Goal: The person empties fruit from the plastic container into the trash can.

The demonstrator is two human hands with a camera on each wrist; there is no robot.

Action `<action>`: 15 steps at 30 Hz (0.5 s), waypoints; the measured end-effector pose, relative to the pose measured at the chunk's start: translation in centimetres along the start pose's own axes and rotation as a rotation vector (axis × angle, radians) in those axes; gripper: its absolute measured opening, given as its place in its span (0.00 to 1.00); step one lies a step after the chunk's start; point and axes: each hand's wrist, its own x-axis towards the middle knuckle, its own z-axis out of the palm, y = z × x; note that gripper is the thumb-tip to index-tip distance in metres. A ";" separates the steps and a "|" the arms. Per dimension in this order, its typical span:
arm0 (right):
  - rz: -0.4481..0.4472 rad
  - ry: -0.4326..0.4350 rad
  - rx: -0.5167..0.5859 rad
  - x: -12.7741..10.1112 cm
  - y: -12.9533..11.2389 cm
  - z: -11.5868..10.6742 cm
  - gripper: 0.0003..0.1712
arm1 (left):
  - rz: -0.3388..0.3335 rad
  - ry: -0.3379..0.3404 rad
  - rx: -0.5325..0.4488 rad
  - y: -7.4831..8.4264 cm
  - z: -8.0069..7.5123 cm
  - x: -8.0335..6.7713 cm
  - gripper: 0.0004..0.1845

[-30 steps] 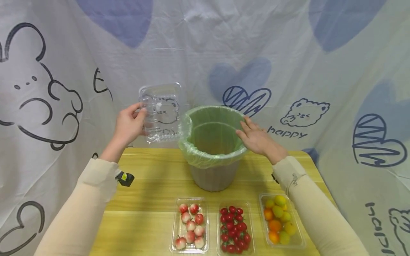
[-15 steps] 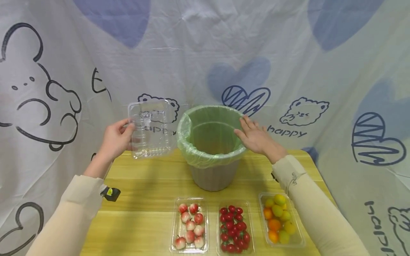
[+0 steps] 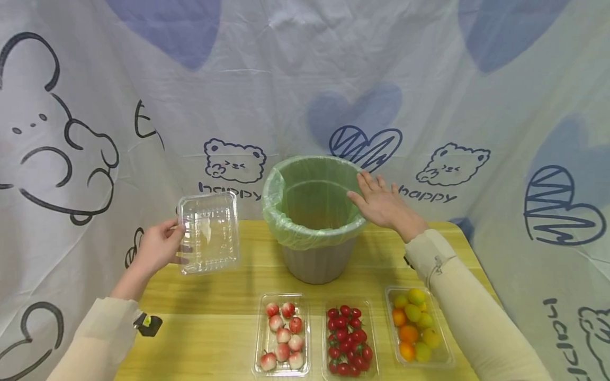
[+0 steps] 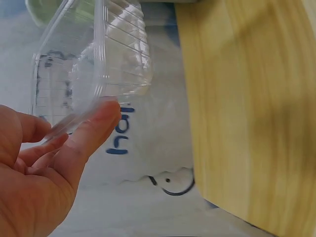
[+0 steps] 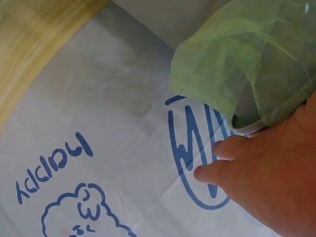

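Observation:
My left hand (image 3: pixel 159 247) pinches an empty clear plastic tray (image 3: pixel 208 233) by its left edge, held in the air over the table's left rear corner. The left wrist view shows the thumb (image 4: pixel 94 131) and fingers clamped on the tray's rim (image 4: pixel 89 74). My right hand (image 3: pixel 381 203) lies with straight fingers against the right rim of a grey bin (image 3: pixel 316 259) lined with a green bag (image 3: pixel 295 227). In the right wrist view the palm (image 5: pixel 276 182) touches the bag's folded edge (image 5: pixel 237 74).
Three clear trays stand along the wooden table's (image 3: pixel 219 317) front: pink-white fruits (image 3: pixel 283 336), cherry tomatoes (image 3: pixel 349 338), and orange and green fruits (image 3: pixel 415 325). A printed cloth backdrop (image 3: pixel 429 95) hangs right behind the table.
My left hand has carried the empty tray down and to the left, away from the bin, and tilted it flatter. The right hand has stayed on the bin's rim.

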 end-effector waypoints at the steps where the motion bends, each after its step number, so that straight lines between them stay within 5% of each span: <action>1: 0.000 0.000 -0.001 0.0 0.0 0.0 0.47 | -0.011 -0.004 0.005 -0.4 0.0 -0.1 0.33; 15: -0.007 -0.002 0.019 -0.1 0.1 0.0 0.46 | -0.075 -0.065 0.004 -4.0 1.1 -1.6 0.33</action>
